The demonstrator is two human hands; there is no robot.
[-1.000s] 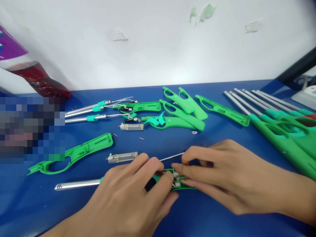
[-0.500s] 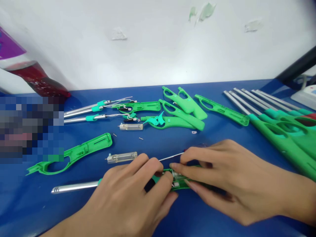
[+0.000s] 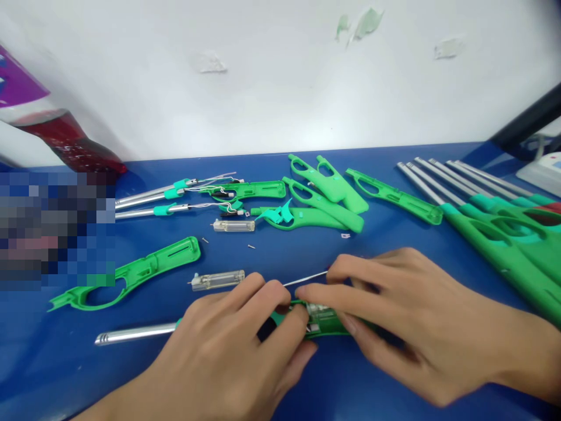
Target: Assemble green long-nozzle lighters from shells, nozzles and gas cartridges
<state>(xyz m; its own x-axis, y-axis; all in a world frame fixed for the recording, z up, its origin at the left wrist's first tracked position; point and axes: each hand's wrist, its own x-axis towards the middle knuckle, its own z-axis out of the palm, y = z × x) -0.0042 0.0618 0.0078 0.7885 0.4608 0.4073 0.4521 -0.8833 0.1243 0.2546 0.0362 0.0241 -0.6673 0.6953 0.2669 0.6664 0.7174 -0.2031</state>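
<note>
A long-nosed gas lighter (image 3: 135,334) with a silver barrel and an opened green handle lies across the front of the blue table. My left hand (image 3: 245,339) is closed around the handle's middle, its fingertips pressing inside the shell beside small parts. My right hand (image 3: 394,316) pinches the handle's rear, index finger and thumb at a clear fuel tank (image 3: 322,311) seated in it. The handle's far end is hidden under that hand. A thin metal rod (image 3: 307,279), perhaps a screwdriver shaft, runs behind the lighter to my right hand; whether it is held I cannot tell.
Loose fuel tanks (image 3: 219,280), a green half shell (image 3: 158,263), and tiny screws (image 3: 251,247) lie beyond my hands. Further back are wired barrels (image 3: 166,193) and piled green shells (image 3: 324,204). Assembled lighters (image 3: 482,240) lie right; a drink bottle (image 3: 65,140) stands left.
My right index finger and thumb have shifted slightly over the fuel tank, exposing a bit more of the green shell below it. My left hand keeps its hold.
</note>
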